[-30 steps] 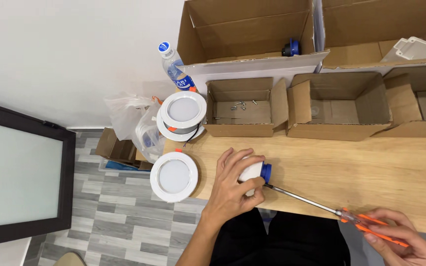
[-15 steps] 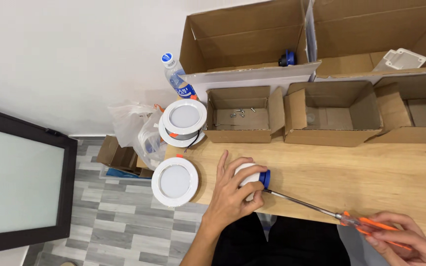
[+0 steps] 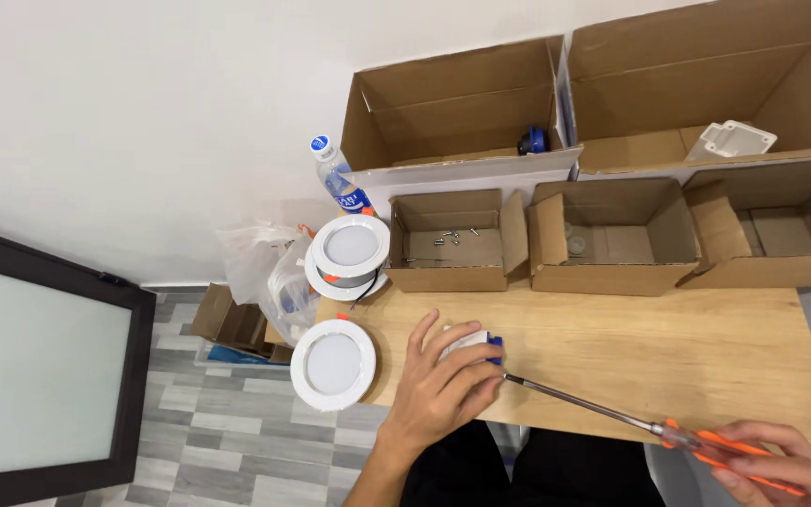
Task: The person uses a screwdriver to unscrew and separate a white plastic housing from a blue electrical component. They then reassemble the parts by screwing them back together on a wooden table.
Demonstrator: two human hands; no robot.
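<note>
While the left hand (image 3: 443,392) lies palm down over a small white box with a blue end (image 3: 477,345) near the front edge of the wooden table (image 3: 668,347), its fingers are spread and curled over the top of the box, pressing it to the tabletop. Most of the box is hidden under the hand; only its far white corner and blue end show. The right hand (image 3: 770,462) sits at the lower right, fingers wrapped tight round the orange handle of a long screwdriver (image 3: 612,413). The thin metal shaft runs up and left from that handle, and its tip meets the blue end of the box.

Just left of the left hand, a round white ceiling light (image 3: 333,364) lies flat, overhanging the table's left corner. Behind it stands a stack of two more round lights (image 3: 350,252), with a clear water bottle with a blue cap (image 3: 335,175) further back by the wall. Three small open cardboard boxes stand in a row along the far side of the table; the left one (image 3: 447,252) holds a few loose screws. Two larger cardboard boxes (image 3: 462,113) rise behind them. A clear plastic bag (image 3: 260,263) hangs off the table's left side above the grey floor.
</note>
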